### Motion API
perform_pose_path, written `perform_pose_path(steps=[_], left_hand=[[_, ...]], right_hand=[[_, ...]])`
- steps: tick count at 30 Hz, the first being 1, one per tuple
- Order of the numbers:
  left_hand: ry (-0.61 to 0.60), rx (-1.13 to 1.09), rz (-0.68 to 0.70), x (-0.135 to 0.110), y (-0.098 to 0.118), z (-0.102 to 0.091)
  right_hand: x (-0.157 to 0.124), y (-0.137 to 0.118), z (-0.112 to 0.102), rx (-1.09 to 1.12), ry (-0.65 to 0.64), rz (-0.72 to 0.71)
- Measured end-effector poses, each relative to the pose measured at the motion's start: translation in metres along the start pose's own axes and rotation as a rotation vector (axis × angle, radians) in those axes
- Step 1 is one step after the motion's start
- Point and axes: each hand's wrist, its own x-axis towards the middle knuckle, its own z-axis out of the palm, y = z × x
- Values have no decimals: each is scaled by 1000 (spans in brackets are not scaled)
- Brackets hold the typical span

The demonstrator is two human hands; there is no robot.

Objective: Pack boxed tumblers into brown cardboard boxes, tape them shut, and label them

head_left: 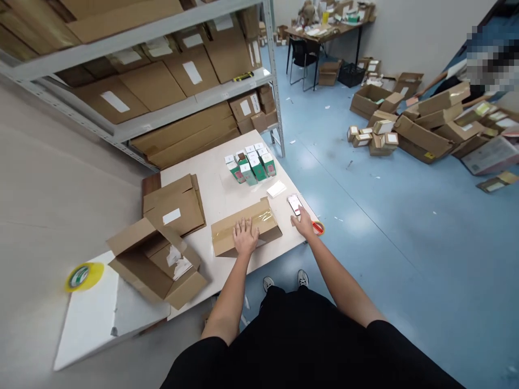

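Observation:
My left hand (245,235) lies flat, fingers spread, on top of a closed cardboard box (263,218) sealed with clear tape on the white table (214,194). My right hand (303,221) rests at the table's right edge, touching a phone (294,203) with a lit screen; its fingers are partly hidden. A red tape dispenser (318,228) sits right beside that hand at the table corner. Several small green-and-white boxes (251,163) stand in a cluster further back on the table, with a white card (276,189) in front of them.
An open cardboard box (156,262) and a flat closed one (174,205) lie to the left. A yellow tape roll (84,276) sits on a white board. Metal shelves (162,113) hold cartons. Cartons (421,129) litter the blue floor at right; a desk and chair (308,54) stand behind.

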Motion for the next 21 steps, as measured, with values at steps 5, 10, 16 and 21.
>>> perform_pose_path(steps=[5,10,16,21], left_hand=[[36,-8,2,1,3,4],[81,-3,-25,0,2,10],[58,4,-56,3,3,15],[31,-7,-71,4,2,16]], right_hand=[[5,54,-40,-72,104,200],[-14,90,-48,-84,-8,418],[-35,101,-24,-240,-243,443],[-28,100,-9,-275,-222,552]])
